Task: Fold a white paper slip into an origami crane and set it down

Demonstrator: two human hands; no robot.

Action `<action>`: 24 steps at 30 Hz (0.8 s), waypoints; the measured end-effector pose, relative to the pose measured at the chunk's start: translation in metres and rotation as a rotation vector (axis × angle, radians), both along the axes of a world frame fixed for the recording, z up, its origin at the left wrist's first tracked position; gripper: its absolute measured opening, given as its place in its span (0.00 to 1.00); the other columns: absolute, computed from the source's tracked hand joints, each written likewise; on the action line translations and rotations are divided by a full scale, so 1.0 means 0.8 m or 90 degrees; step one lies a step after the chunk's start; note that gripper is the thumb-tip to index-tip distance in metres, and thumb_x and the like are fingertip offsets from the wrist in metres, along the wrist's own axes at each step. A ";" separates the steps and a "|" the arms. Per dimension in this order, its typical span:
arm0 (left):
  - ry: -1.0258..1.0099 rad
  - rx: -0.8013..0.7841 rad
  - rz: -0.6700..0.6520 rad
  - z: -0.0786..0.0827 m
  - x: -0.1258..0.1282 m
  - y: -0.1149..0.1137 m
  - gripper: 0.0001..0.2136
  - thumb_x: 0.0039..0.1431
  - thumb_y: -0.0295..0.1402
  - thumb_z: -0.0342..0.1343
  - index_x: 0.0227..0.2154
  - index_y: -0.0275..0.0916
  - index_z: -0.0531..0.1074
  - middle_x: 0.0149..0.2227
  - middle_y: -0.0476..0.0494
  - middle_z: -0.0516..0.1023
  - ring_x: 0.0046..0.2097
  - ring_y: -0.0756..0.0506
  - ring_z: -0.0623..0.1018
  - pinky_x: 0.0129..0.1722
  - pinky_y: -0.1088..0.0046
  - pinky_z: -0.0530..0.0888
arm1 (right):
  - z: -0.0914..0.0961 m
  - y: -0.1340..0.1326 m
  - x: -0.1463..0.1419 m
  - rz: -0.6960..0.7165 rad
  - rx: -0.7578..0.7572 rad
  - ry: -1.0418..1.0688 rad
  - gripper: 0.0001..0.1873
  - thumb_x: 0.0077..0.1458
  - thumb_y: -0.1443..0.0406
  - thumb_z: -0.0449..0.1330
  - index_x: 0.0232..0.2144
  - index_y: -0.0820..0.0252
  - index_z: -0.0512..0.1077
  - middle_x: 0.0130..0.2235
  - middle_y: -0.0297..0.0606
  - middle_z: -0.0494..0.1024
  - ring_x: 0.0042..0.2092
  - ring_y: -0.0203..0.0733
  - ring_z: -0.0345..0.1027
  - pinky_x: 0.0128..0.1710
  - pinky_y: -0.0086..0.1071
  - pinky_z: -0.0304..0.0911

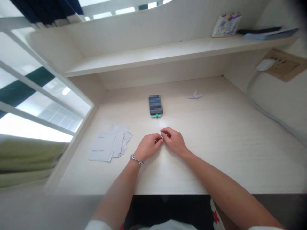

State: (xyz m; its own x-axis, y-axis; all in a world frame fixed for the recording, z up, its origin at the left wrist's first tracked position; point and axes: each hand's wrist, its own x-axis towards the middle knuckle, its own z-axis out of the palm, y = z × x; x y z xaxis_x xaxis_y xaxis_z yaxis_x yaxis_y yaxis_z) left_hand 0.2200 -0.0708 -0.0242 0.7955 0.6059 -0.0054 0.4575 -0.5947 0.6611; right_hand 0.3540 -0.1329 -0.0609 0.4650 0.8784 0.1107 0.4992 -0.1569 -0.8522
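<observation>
My left hand (151, 144), with a chain bracelet (137, 159) on its wrist, is closed in a pinch near the middle of the desk. Meeting it at the fingertips is my right hand (174, 139), its fingers also curled into a pinch. Whatever lies between the fingers, if anything, is hidden or too small to name. Just beyond the hands lies a phone (155, 105) with a green edge, its screen blurred. A stack of paper sheets (103, 145) is spread to the left of my left hand. Farther back on the right sits a folded paper crane (195, 95).
A shelf (144, 59) runs across the back, with a small colourful booklet (226, 25) and flat items (271, 33) at its right. A charger (265, 65) with a cable is plugged into the wall socket (285, 65). Window bars (35, 83) border the left side.
</observation>
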 end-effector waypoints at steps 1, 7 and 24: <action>-0.009 0.009 0.027 0.000 -0.010 -0.002 0.11 0.57 0.36 0.47 0.30 0.38 0.73 0.31 0.45 0.77 0.32 0.47 0.73 0.32 0.73 0.66 | -0.002 -0.001 0.000 0.016 0.003 -0.020 0.10 0.52 0.63 0.54 0.35 0.51 0.73 0.35 0.31 0.78 0.32 0.38 0.71 0.37 0.31 0.64; -0.062 0.066 0.301 -0.003 -0.105 0.018 0.11 0.55 0.38 0.50 0.36 0.39 0.73 0.36 0.45 0.77 0.35 0.48 0.75 0.38 0.72 0.71 | -0.010 -0.005 0.011 0.118 0.009 -0.084 0.10 0.52 0.62 0.53 0.34 0.54 0.74 0.35 0.33 0.78 0.32 0.39 0.70 0.35 0.32 0.63; 0.239 0.243 0.711 -0.044 -0.255 0.054 0.25 0.50 0.51 0.50 0.44 0.39 0.73 0.45 0.36 0.69 0.47 0.37 0.67 0.47 0.63 0.65 | -0.017 -0.009 0.020 0.155 -0.073 -0.162 0.14 0.50 0.55 0.55 0.35 0.52 0.74 0.35 0.33 0.78 0.34 0.42 0.70 0.36 0.35 0.63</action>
